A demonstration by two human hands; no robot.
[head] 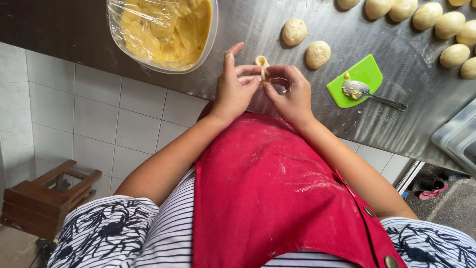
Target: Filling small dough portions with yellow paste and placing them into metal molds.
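Observation:
A small piece of pale dough [262, 66] is pinched between both my hands above the steel counter [277, 34]. My left hand [234, 87] grips its left side with thumb and fingers, one finger raised. My right hand [291, 92] pinches its right side. Two round dough balls [294, 32] [318, 54] lie just beyond my hands. A clear bowl [212, 34] lined with plastic film holds yellow filling [166, 27] at the far left.
A green scraper [369, 74] with a smeared metal spoon [364, 92] lies to the right. Several dough balls [427, 16] line the far right. A grey tray [458, 136] sits at the right edge. A wooden stool [47, 193] stands on the floor.

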